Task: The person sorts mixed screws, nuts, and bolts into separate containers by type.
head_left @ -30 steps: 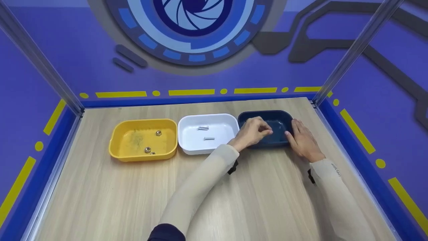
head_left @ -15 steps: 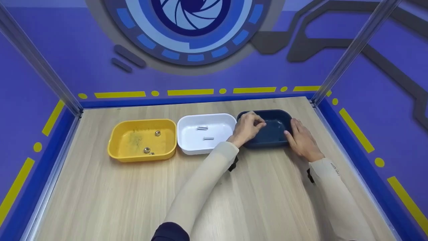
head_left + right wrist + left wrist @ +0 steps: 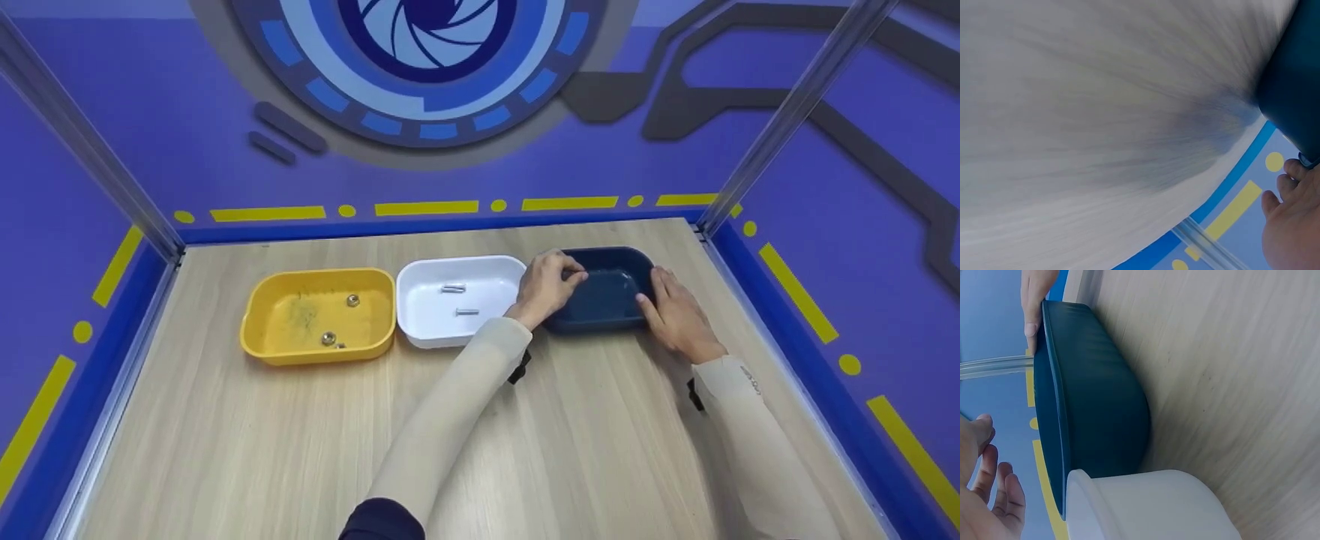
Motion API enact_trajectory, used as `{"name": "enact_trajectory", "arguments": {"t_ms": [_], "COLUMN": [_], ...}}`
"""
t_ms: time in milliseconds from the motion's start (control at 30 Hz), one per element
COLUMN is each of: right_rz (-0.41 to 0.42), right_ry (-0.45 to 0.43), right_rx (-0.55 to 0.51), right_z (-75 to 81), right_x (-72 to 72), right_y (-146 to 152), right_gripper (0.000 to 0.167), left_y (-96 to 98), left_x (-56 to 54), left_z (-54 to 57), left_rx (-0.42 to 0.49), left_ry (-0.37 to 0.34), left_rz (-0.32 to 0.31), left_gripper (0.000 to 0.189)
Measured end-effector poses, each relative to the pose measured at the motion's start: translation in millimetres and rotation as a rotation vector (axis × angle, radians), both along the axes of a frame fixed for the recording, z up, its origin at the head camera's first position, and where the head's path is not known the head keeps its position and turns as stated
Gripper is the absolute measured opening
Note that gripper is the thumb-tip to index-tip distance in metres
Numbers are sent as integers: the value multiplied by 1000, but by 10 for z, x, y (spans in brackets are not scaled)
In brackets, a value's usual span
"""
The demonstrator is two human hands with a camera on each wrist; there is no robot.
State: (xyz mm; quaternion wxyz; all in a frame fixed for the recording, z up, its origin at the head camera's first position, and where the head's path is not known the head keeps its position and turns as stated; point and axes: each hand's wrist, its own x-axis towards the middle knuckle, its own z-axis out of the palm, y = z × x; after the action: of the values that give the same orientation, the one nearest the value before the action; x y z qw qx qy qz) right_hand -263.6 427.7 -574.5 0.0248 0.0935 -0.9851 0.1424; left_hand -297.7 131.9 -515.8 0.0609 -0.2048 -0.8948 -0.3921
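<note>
My left hand (image 3: 546, 289) is over the left part of a dark blue tray (image 3: 600, 328), its thumb and forefinger brought together. In the left wrist view, the other fingers of the left hand (image 3: 988, 489) curl loosely. Nothing shows between the fingertips; a tiny thing there could be hidden. My right hand (image 3: 681, 319) rests against the right end of the dark tray, with fairly straight fingers along the side and the thumb at the rim. In the right wrist view, fingertips of the right hand (image 3: 1292, 219) meet the tray's wall (image 3: 1297, 84).
A white tray (image 3: 427, 337) with several metal bolts (image 3: 466, 312) stands left of the dark one. Farther left, a yellow tray (image 3: 322, 356) contains metal nuts (image 3: 328, 339). The wooden tabletop (image 3: 300, 450) has blue-purple panels (image 3: 247, 180) around it.
My left hand has shifted left and slightly back over the dark tray, with thumb and forefinger staying together. My right hand has stayed at the tray's right end.
</note>
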Motion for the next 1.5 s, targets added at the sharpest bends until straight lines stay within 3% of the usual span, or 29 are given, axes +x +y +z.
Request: {"name": "enact_trajectory", "arguments": {"t_ms": [267, 600, 900, 1500], "right_rz": [12, -5, 3, -10], "right_ry": [9, -5, -16, -32], "right_rx": [-14, 1, -5, 3], "right_z": [6, 20, 46, 13], "right_x": [12, 14, 28, 5], "right_y": [-12, -11, -24, -4], "right_gripper": [77, 79, 79, 82], "left_y": [22, -17, -89, -151], "left_x": [34, 35, 60, 295], "left_z": [14, 36, 64, 136], "left_rx": [-94, -84, -93, -201], "left_ry": [-21, 16, 12, 31], "left_rz": [-4, -1, -34, -108], "left_gripper": [26, 26, 24, 30]}}
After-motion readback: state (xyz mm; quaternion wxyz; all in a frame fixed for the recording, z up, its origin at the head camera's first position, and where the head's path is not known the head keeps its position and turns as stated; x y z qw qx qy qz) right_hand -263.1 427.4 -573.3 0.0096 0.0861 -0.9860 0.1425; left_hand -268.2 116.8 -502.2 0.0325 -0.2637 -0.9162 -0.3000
